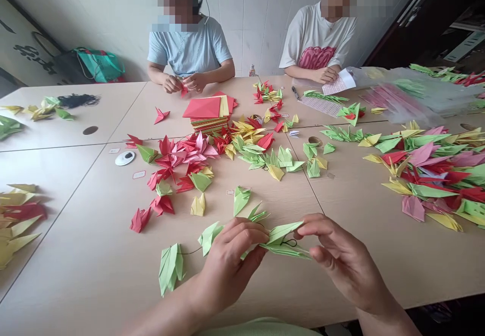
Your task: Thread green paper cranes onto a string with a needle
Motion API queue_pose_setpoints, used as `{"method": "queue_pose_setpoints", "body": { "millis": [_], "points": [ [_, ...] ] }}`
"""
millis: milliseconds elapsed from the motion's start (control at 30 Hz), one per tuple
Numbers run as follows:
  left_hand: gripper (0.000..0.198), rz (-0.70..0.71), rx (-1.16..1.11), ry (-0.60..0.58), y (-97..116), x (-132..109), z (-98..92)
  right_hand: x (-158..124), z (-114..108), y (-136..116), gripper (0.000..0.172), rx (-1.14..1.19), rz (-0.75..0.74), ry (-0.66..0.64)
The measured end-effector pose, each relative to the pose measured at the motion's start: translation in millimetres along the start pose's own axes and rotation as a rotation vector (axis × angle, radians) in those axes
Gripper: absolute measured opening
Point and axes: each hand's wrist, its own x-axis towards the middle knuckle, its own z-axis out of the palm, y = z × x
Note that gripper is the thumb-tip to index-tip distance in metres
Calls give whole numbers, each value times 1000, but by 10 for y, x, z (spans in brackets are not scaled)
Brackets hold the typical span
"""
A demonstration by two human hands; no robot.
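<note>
My left hand (238,255) is closed around the body of a green folded paper crane (282,232), its pointed wings sticking out to the right. A small loop of dark thread (290,243) shows between the wings. My right hand (337,255) meets the wing tips from the right; its curled fingertips touch the upper wing while the thumb stays apart near the lower one. More green paper cranes hang on the same dark thread to the left, with one green crane (171,269) lying at the table's near side. Part of the held crane is hidden by my left fingers.
Red, pink, yellow and green folded papers (182,154) lie in a central pile, beside stacked paper squares (208,111). Strung cranes (435,174) cover the right side. A white thread bobbin (125,158) lies left. Two people sit opposite; one handles red paper (184,91).
</note>
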Motion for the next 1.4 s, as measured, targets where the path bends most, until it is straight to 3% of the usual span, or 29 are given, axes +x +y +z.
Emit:
{"method": "queue_pose_setpoints", "body": {
  "millis": [133, 333, 467, 567, 700, 800, 967, 1100, 1267, 1400],
  "points": [
    [24, 27, 21, 11, 29, -16, -29, 59, 1, -26, 8, 24, 196, -98],
    [24, 61, 51, -8, 57, -41, -7, 108, 126, -65, 6, 32, 175, -194],
    [21, 60, 60, -33, 70, -75, 7, 62, 190, -36, 10, 44, 172, -134],
    [19, 46, 65, -48, 78, -96, 1, 31, 171, 12, 19, 231, 244, -66],
    [21, -6, 89, -43, 52, -137, -40, 39, 19, 55, 21, 598, 258, 97],
    [22, -48, 118, -29, 0, -180, -71, 60, -168, 31, 24, 698, 279, 236],
    [21, -67, 188, -27, -92, -218, -78, 27, -505, -45, 37, 576, 307, 409],
    [20, -14, 257, -76, -117, -206, -31, -71, -702, -24, 32, 421, 232, 443],
    [25, 2, 402, -144, -67, -265, -24, -192, -751, 195, 20, -130, 281, 305],
    [41, -77, 554, -133, -76, -464, -213, -241, -546, 380, 34, -451, 321, 86]
  ]
}}
